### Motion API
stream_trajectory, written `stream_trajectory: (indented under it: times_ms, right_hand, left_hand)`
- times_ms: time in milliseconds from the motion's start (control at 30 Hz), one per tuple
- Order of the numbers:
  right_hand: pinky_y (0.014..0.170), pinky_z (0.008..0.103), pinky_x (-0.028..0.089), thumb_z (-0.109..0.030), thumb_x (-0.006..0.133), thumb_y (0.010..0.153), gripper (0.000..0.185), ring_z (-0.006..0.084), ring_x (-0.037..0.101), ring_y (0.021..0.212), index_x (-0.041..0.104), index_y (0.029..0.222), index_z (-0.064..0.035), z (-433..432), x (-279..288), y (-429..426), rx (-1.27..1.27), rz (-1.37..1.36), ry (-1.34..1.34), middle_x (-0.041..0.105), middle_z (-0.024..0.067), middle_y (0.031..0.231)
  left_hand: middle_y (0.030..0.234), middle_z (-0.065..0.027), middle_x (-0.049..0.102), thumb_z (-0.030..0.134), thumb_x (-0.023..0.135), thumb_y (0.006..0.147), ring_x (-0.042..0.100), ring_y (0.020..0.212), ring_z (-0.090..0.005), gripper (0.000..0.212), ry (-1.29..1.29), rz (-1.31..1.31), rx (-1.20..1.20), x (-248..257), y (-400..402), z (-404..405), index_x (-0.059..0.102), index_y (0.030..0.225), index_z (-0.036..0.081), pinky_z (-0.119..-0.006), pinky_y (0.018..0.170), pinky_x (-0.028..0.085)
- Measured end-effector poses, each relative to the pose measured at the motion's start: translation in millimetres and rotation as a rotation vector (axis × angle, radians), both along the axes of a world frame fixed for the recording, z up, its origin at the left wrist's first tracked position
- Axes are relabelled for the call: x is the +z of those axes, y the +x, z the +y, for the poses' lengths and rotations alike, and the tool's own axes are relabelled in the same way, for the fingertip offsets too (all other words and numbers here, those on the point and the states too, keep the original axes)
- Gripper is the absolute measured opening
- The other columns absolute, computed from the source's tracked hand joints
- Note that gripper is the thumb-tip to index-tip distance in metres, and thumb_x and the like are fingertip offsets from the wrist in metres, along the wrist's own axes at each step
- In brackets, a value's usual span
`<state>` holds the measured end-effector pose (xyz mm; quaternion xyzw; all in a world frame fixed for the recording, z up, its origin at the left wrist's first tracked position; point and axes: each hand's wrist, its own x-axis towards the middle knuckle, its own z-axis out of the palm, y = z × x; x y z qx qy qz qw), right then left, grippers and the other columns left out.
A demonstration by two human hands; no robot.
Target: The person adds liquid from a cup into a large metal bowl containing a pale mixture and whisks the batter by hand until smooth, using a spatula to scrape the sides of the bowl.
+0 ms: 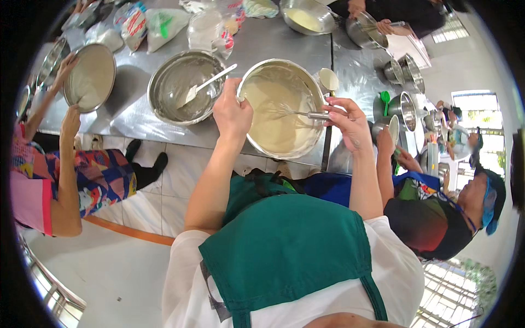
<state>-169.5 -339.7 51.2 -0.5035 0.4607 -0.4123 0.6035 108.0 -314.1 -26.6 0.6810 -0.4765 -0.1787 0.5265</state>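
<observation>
A stainless steel mixing bowl [280,67] of pale, creamy batter [270,131] stands before me, tilted towards me. My left hand [233,110] grips its left rim, thumb over the edge. In my right hand [346,121] is the metal handle of a balloon whisk [316,115], held lightly between thumb and fingers. The whisk's wires [283,110] reach over the batter; how deep they dip is unclear. Left of my left hand, a second steel bowl [158,96] has batter smears inside, with a white spatula [213,80] leaning in it.
A small cup [328,80] stands just behind my bowl on the steel table [135,119]. Plastic bags [166,28] lie along the back. One person's hand [70,119] holds a batter bowl [90,78] at left; another person's hand [385,143] works close on the right.
</observation>
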Motion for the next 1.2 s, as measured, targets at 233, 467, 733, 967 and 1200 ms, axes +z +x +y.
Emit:
stream_trajectory:
  times_ms: [233, 467, 733, 967, 1200]
  right_hand:
    - [0.079, 0.0380, 0.054, 0.000, 0.063, 0.073, 0.051, 0.0304, 0.065, 0.097, 0.065, 0.123, -0.0110, 24.5, -14.6, -30.7, 0.340, 0.899, -0.399, 0.067, 0.0185, 0.098]
    - [0.070, 0.0436, 0.053, -0.006, 0.060, 0.079, 0.069, 0.0324, 0.068, 0.089, 0.045, 0.145, -0.0186, 47.9, -59.1, 19.2, 0.443, 1.338, -0.541, 0.066, 0.0182, 0.090]
    - [0.066, 0.0464, 0.053, -0.016, 0.051, 0.090, 0.048, 0.0359, 0.068, 0.077, 0.054, 0.138, -0.0190, 70.7, -26.4, 51.0, 0.549, 1.191, -0.308, 0.068, 0.0186, 0.081]
    - [0.069, 0.0460, 0.056, -0.012, 0.054, 0.082, 0.027, 0.0379, 0.068, 0.080, 0.072, 0.100, -0.0049, -12.8, -81.5, 38.2, 0.004, 1.216, -0.698, 0.069, 0.0200, 0.084]
    - [0.066, 0.0447, 0.057, -0.010, 0.060, 0.077, 0.015, 0.0364, 0.070, 0.076, 0.072, 0.080, -0.0032, 50.0, -44.4, 65.8, 0.492, 1.301, -0.556, 0.070, 0.0192, 0.080]
  left_hand:
    - [0.091, -0.0104, 0.069, -0.005, 0.060, 0.070, 0.062, 0.068, -0.0312, 0.043, -0.198, -0.306, -0.226, 44.6, -15.6, -20.3, 0.061, 0.109, 0.011, -0.041, 0.064, 0.049]
    - [0.107, -0.0078, 0.070, -0.005, 0.061, 0.070, 0.066, 0.074, -0.0306, 0.043, -0.128, -0.426, -0.343, 54.6, -33.8, -21.6, 0.060, 0.109, 0.012, -0.041, 0.065, 0.050]
    - [0.101, -0.0104, 0.070, -0.006, 0.061, 0.069, 0.067, 0.080, -0.0332, 0.044, -0.163, -0.386, -0.288, 42.8, -16.7, -29.1, 0.062, 0.110, 0.011, -0.043, 0.069, 0.052]
    - [0.104, -0.0121, 0.071, -0.009, 0.058, 0.068, 0.068, 0.079, -0.0323, 0.045, -0.136, -0.364, -0.297, 45.7, -6.6, -29.6, 0.064, 0.109, 0.008, -0.039, 0.068, 0.051]
    - [0.107, -0.0143, 0.072, -0.010, 0.055, 0.069, 0.069, 0.085, -0.0327, 0.041, -0.151, -0.273, -0.207, 32.6, 6.6, -30.0, 0.064, 0.106, 0.005, -0.039, 0.071, 0.052]
